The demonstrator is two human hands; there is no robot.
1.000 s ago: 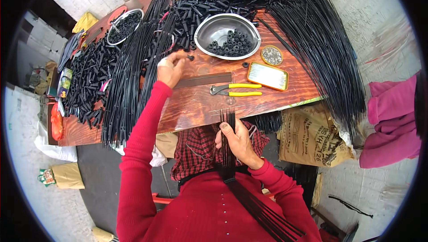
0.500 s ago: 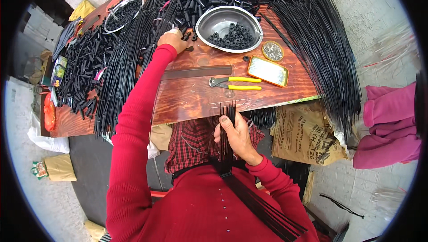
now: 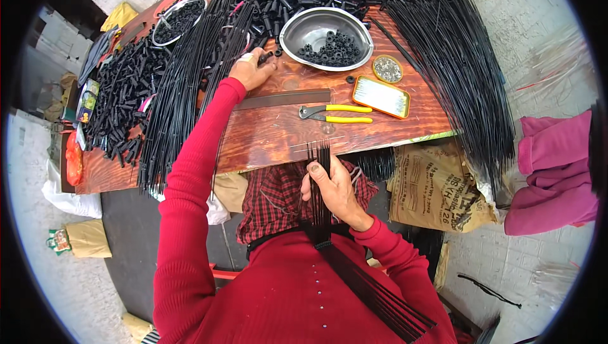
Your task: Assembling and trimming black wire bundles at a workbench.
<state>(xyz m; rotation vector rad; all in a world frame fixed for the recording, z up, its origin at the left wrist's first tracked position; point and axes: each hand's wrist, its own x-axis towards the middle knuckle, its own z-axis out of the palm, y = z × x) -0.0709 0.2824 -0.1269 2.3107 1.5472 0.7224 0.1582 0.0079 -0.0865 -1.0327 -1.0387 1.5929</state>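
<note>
My left hand [image 3: 252,70] reaches over the table with its fingers closed on a small black plastic piece [image 3: 265,58], just left of the steel bowl [image 3: 293,54]. Part of that piece is hidden by the fingers. Close to my body, at the table's front edge, my right hand [image 3: 337,191] grips a bundle of thin black rods [image 3: 321,216]. Their tips rise above the thumb. Below the hand a dark band gathers the rods, and they fan out down across my red sweater toward the lower right.
On the table lie yellow-handled pliers [image 3: 335,114], a dark flat bar [image 3: 285,99], an orange-rimmed tin [image 3: 381,97] of thin pale pieces and a round tin [image 3: 387,69]. Long black rods [image 3: 174,116] and black plastic tubes [image 3: 117,100] are heaped left; more rods [image 3: 459,59] hang over the right edge.
My left hand has come slightly right and nearer, and a black piece now shows at its fingertips. My right hand still grips the rod bundle, almost in the same place.
</note>
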